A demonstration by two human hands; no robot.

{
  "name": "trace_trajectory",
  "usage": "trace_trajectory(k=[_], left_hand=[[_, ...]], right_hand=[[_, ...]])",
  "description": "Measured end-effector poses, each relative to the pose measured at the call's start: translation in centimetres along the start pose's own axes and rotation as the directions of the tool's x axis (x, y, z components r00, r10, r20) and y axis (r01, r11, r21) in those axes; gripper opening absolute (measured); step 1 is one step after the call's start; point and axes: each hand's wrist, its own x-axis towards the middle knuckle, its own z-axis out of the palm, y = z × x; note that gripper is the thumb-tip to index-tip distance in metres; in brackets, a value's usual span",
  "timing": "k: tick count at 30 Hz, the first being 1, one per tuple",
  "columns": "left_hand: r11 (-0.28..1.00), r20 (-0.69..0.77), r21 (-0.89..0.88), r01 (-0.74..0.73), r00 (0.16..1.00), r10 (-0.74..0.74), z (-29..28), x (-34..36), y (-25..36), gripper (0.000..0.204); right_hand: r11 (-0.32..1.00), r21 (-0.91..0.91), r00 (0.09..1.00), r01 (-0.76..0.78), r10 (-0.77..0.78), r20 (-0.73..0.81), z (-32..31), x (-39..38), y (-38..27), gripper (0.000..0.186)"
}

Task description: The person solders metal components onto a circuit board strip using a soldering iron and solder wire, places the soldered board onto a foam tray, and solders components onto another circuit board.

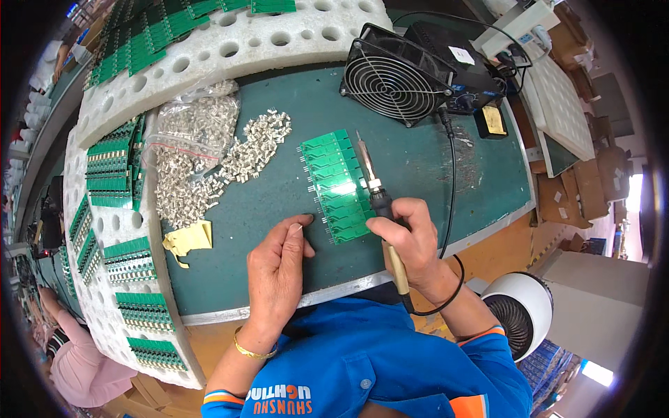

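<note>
A green circuit board panel (341,182), with rows of pins along its left edge, lies on the table in front of me. My right hand (414,240) grips a soldering iron (381,198) by its handle. The iron's tip points away from me, just past the panel's right side. Left of the panel's near end is my left hand (279,261), its thumb pressed against the curled fingers. Whatever is in that pinch, if anything, is too small to make out. Small silvery connectors (259,143) lie loose beside a clear plastic bag (198,129) full of them.
White foam slabs (259,43) with round holes stand at the back and left, carrying more green boards (143,268). A black fan (394,82), soldering station (453,63) and yellow sponge in a holder (493,121) are far right. The iron's cord (453,174) crosses the table. Yellow scrap (189,239) lies left.
</note>
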Motion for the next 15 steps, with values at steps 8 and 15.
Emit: trace_trajectory(k=[8, 15], left_hand=[[1.0, -0.044, 0.014, -0.003, 0.999, 0.004, 0.0, 1.2, 0.2, 0.032], [0.982, -0.138, 0.174, -0.077, 0.985, 0.102, -0.6, 3.0, -0.6, 0.023]], right_hand=[[0.991, 0.053, 0.991, 0.121, -0.124, 0.054, -0.5, 1.8, 0.4, 0.037], [0.982, 0.064, 0.978, 0.176, -0.182, 0.101, -0.4, 1.6, 1.2, 0.035]])
